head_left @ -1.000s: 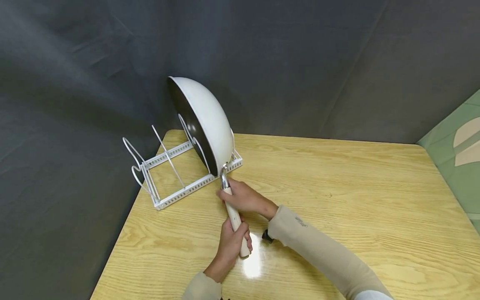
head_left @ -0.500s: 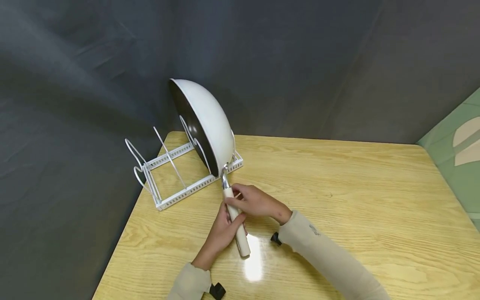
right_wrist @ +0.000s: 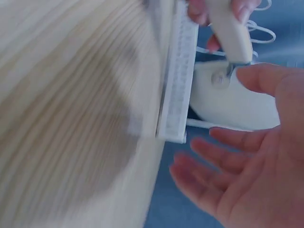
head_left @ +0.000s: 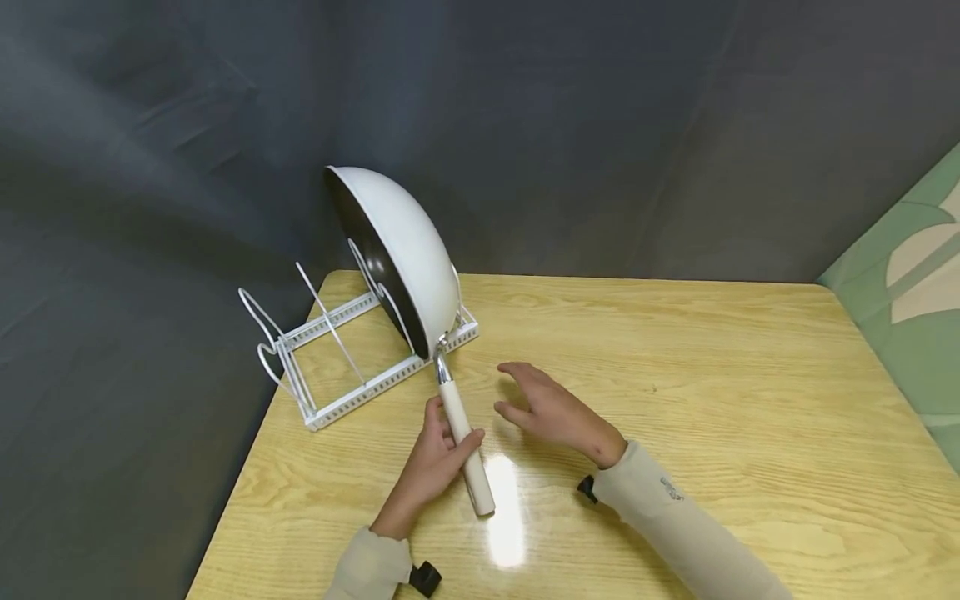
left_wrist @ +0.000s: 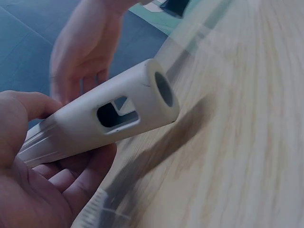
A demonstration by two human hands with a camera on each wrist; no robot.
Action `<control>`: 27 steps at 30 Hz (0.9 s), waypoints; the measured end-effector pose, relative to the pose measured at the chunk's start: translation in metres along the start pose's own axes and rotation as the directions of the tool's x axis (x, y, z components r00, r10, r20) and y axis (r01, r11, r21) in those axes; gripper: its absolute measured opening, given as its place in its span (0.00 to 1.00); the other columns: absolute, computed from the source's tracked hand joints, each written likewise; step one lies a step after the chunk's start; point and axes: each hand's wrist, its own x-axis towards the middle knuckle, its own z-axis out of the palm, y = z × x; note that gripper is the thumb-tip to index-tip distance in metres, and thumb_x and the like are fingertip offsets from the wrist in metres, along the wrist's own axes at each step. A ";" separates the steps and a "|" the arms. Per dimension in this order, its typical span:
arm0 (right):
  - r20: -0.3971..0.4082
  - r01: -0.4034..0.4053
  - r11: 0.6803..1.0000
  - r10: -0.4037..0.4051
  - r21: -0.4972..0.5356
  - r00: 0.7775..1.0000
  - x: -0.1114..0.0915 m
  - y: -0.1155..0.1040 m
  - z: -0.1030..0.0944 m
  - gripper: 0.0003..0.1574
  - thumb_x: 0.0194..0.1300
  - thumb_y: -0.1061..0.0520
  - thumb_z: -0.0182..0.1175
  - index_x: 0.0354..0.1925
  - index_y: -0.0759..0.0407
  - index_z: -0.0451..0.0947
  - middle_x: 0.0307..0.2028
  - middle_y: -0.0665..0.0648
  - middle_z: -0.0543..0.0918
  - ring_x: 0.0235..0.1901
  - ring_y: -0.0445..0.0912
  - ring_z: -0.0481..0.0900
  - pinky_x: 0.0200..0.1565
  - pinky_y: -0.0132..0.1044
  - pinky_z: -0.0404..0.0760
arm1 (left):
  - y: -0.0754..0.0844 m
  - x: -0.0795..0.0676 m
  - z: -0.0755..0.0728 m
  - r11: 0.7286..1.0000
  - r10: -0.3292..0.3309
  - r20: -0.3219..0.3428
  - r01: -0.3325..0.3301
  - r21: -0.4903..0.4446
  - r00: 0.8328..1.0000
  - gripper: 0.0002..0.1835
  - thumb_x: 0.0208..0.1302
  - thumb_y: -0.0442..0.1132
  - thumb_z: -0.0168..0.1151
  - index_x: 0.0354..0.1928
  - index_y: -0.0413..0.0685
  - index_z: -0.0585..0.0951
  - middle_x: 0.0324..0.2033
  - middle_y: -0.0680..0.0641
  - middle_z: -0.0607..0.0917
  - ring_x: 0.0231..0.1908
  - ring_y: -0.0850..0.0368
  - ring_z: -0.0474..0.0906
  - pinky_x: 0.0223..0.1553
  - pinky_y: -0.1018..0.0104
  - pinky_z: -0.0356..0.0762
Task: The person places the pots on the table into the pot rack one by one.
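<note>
A wok (head_left: 416,250), white outside and dark inside, stands on its side between the wires of a white metal rack (head_left: 367,390). Its pale handle (head_left: 467,450) slopes down toward me, over the table. My left hand (head_left: 429,467) holds this handle, with the thumb on top and the fingers beneath. In the left wrist view the handle's hollow end and a slot (left_wrist: 118,115) in it show. To the right of the handle my right hand (head_left: 558,414) is off it, fingers spread and holding nothing; the right wrist view shows its fingers (right_wrist: 223,156) extended.
The rack's other wire dividers (head_left: 333,321) stand left of the wok. Dark cloth (head_left: 562,133) hangs behind and left of the wooden table (head_left: 697,383). A green patterned surface (head_left: 922,308) borders the right side.
My right hand has let go of the handle and drawn back to the right. The left hand has shifted up along the handle. The wok and rack keep their place.
</note>
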 end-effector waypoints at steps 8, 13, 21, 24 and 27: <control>-0.114 -0.048 0.981 0.026 -0.190 0.993 -0.034 0.021 -0.010 0.47 0.67 0.40 0.54 0.70 0.65 0.51 0.71 0.65 0.46 0.68 0.59 0.48 0.61 0.60 0.56 | 0.003 0.000 -0.010 1.000 -0.011 -0.030 0.011 -0.008 0.999 0.39 0.58 0.47 0.67 0.65 0.55 0.53 0.44 0.39 0.79 0.36 0.50 0.81 0.25 0.56 0.79; -0.150 -0.112 0.980 0.087 -0.166 0.985 -0.058 0.033 -0.017 0.49 0.66 0.39 0.54 0.71 0.65 0.48 0.71 0.65 0.42 0.69 0.60 0.44 0.60 0.62 0.54 | 0.004 0.001 -0.015 1.000 0.002 -0.012 -0.002 0.022 1.000 0.41 0.57 0.47 0.68 0.66 0.51 0.53 0.45 0.37 0.79 0.36 0.51 0.81 0.27 0.57 0.80; -0.224 -0.198 0.969 0.163 -0.148 0.961 -0.086 0.050 -0.028 0.50 0.67 0.39 0.54 0.71 0.67 0.46 0.72 0.63 0.39 0.68 0.62 0.41 0.59 0.66 0.53 | 0.002 0.002 -0.022 0.997 -0.002 -0.003 0.002 0.077 1.000 0.45 0.56 0.50 0.68 0.68 0.51 0.51 0.42 0.43 0.80 0.34 0.52 0.81 0.27 0.59 0.79; -0.261 -0.206 0.965 0.159 -0.162 0.952 -0.094 0.056 -0.030 0.49 0.67 0.41 0.54 0.70 0.68 0.47 0.71 0.65 0.41 0.68 0.64 0.41 0.59 0.66 0.51 | 0.003 0.002 -0.024 0.995 0.006 0.007 -0.007 0.103 1.000 0.46 0.56 0.50 0.68 0.69 0.49 0.49 0.43 0.41 0.80 0.36 0.53 0.80 0.30 0.59 0.80; -0.298 -0.208 0.965 0.154 -0.159 0.942 -0.100 0.061 -0.032 0.47 0.67 0.43 0.56 0.70 0.68 0.49 0.71 0.67 0.43 0.69 0.64 0.38 0.60 0.67 0.47 | 0.003 0.002 -0.026 0.990 0.018 0.007 -0.019 0.140 1.000 0.48 0.56 0.51 0.68 0.69 0.47 0.48 0.43 0.41 0.80 0.34 0.54 0.80 0.29 0.62 0.79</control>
